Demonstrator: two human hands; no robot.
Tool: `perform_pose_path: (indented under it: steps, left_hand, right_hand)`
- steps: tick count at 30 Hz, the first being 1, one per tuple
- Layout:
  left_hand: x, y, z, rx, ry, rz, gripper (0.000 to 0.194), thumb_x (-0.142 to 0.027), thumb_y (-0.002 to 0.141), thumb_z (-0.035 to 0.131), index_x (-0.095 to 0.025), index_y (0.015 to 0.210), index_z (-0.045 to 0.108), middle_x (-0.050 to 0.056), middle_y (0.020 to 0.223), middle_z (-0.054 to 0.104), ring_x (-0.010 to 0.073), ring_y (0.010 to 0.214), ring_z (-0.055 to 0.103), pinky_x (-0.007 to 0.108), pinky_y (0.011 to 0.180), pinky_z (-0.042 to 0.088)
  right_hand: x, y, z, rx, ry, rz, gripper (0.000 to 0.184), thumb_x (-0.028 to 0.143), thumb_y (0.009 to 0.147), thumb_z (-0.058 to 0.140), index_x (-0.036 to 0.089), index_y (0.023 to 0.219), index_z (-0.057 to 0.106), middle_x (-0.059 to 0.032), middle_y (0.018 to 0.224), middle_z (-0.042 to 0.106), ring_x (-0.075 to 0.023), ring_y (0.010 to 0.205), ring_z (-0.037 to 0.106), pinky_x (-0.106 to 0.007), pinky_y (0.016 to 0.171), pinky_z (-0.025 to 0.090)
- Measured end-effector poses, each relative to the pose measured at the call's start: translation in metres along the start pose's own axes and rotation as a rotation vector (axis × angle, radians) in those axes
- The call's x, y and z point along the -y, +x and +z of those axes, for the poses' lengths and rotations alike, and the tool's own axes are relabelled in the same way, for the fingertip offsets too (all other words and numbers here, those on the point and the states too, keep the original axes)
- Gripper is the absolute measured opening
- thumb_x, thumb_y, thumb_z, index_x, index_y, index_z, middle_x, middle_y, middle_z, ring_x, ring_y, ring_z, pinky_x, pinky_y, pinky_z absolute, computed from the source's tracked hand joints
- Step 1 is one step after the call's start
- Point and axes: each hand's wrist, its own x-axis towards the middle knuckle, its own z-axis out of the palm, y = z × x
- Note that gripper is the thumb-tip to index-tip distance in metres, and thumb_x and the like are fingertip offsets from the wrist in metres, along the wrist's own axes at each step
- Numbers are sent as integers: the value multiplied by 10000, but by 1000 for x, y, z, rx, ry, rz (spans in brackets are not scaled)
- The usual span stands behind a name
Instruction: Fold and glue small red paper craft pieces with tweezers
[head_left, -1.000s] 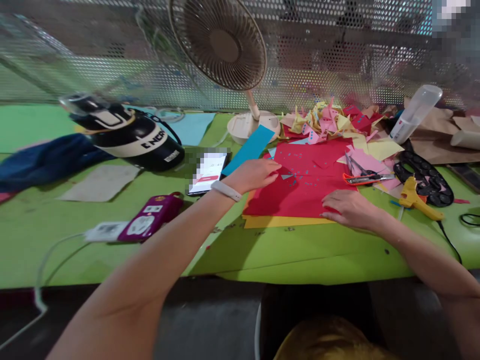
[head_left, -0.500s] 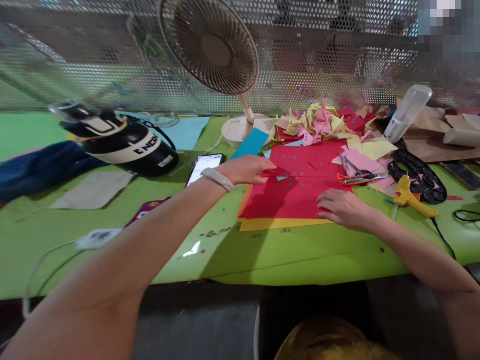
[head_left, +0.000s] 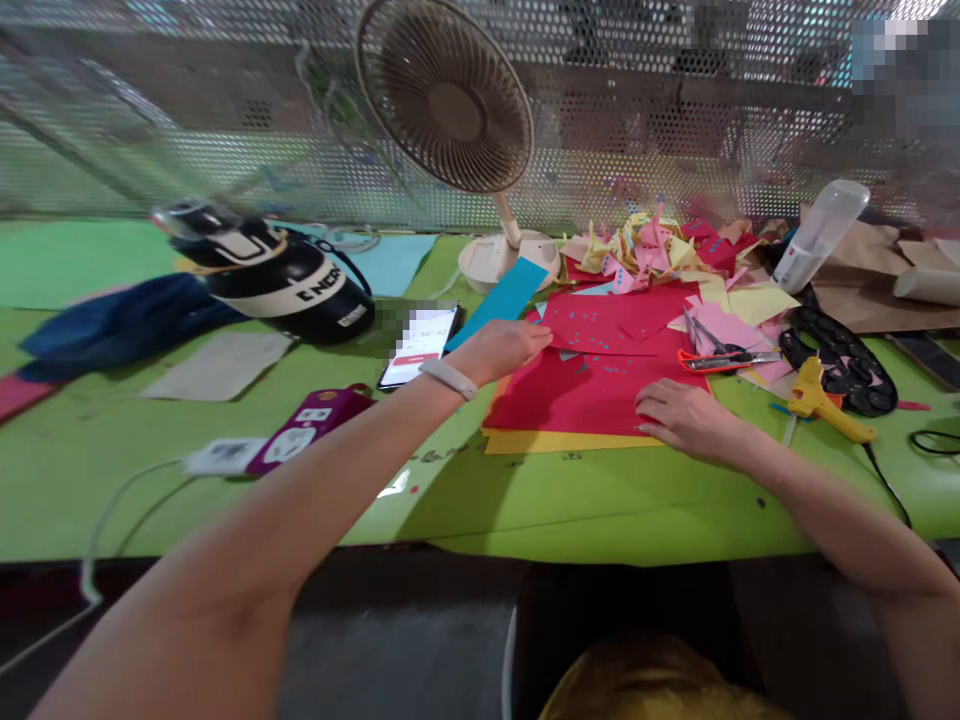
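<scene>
A big red paper sheet (head_left: 592, 395) lies on a yellow sheet (head_left: 555, 441) on the green table (head_left: 570, 500). A smaller red sheet (head_left: 615, 320) dotted with blue specks lies across its far end. My left hand (head_left: 499, 350), with a white band on the wrist, reaches in from the left. Its fingers are closed together on the left edge of that smaller red sheet. My right hand (head_left: 686, 418) rests flat, fingers spread, on the near right corner of the big red sheet.
A desk fan (head_left: 450, 100) stands at the back before a perforated metal screen. Also on the table are a phone (head_left: 420, 345), a blue paper strip (head_left: 499, 300), a black-and-white bottle (head_left: 277, 280), a purple pouch (head_left: 307, 430), orange-handled scissors (head_left: 720, 358), a yellow glue gun (head_left: 825, 400) and a scrap pile (head_left: 652, 245).
The view has shifted slightly. My left fingers stay at the smaller red sheet's edge, and my right hand keeps lying flat on the big sheet's corner.
</scene>
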Motion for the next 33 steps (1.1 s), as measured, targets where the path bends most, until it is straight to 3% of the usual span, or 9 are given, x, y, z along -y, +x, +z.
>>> perform_pose_path:
  steps: [3,9,15,20,26,33]
  left_hand:
    - [-4,-12,-10,64,76,29,451,-100,896,334,-145,1200,664,158,1284,662,277,1146,641,406,922,524]
    - [-2,-38,-30,-90,17,8,423,-148,909,380,-218,1201,677,107,1317,652,251,1186,624,411,1040,479]
    - [-11,-61,-46,-231,-131,-17,365,-300,933,415,-223,1119,719,88,1219,710,245,1125,669,416,998,518]
    - [-8,-56,-70,-323,-373,-167,343,-423,877,528,-226,1058,742,70,1063,767,223,936,714,368,870,554]
    - [6,-46,-87,-387,-592,-322,396,-467,732,666,-173,975,773,80,868,779,164,696,645,280,652,541]
    - [6,-46,-96,-465,-680,-376,347,-436,685,739,-188,924,782,62,783,756,176,685,648,326,656,580]
  right_hand:
    - [0,0,1,-6,0,-2,209,264,969,515,142,1041,669,-132,1125,674,-239,1009,625,-407,883,529]
    - [0,0,2,-28,7,12,199,261,958,534,147,1040,675,-136,1112,678,-247,1011,631,-418,870,539]
    - [-1,1,1,-20,1,2,206,276,965,526,159,1053,670,-130,1133,673,-240,1014,633,-413,870,540]
    - [-1,1,0,-23,26,23,205,280,968,521,158,1040,669,-125,1126,675,-241,1029,627,-401,869,534]
    - [-6,3,2,-41,91,11,193,263,960,542,129,1014,670,-125,1100,683,-229,1013,626,-377,889,512]
    - [-9,3,5,-47,101,4,199,268,962,538,130,1015,672,-130,1106,679,-225,1016,622,-366,898,489]
